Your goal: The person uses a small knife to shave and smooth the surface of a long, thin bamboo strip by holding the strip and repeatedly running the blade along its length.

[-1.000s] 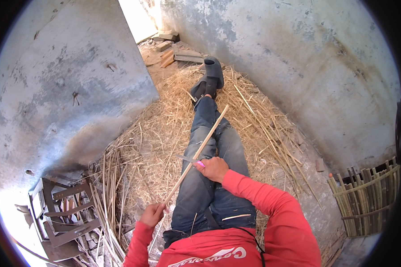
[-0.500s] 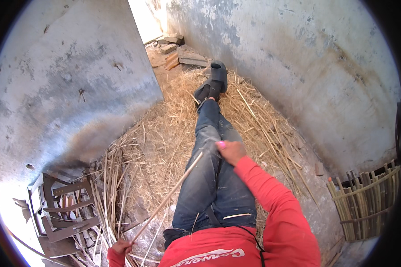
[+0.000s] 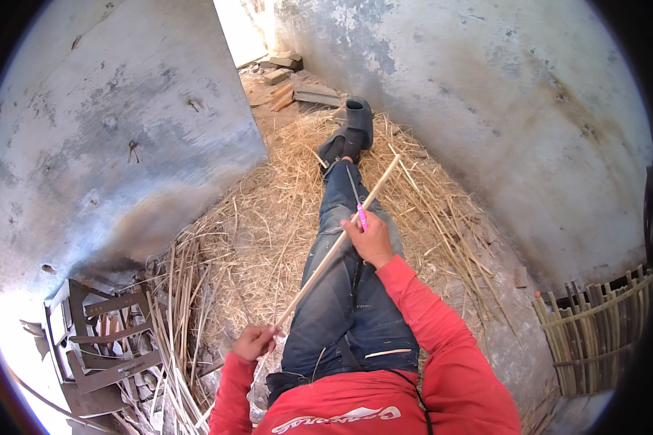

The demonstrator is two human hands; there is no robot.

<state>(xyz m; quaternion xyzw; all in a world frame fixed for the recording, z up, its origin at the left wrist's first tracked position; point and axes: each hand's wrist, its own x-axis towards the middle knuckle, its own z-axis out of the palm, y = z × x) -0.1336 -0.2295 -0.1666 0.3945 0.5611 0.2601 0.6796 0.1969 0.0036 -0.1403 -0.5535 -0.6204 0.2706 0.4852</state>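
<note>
Head view: a person in a red long-sleeved top sits on straw (image 3: 283, 210) between two weathered plaster walls, legs in blue jeans stretched out toward a pair of dark boots (image 3: 352, 134). The left hand (image 3: 254, 341) is closed around the lower end of a long, pale bamboo stick (image 3: 337, 245), which runs diagonally up and to the right across the thighs, its far tip above the shin. The right hand (image 3: 370, 243) rests on the stick near its middle and grips a pink-handled knife (image 3: 360, 216), the thin blade pointing up along the leg, close beside the stick. Whether the blade touches the stick cannot be told. To the person's left, loose split canes (image 3: 178, 319) lie beside a heap of dark metal frames (image 3: 98, 348). At the right edge stands a woven bamboo panel (image 3: 595, 333). Bricks and boards (image 3: 297, 80) lie near the bright doorway beyond the boots.
</note>
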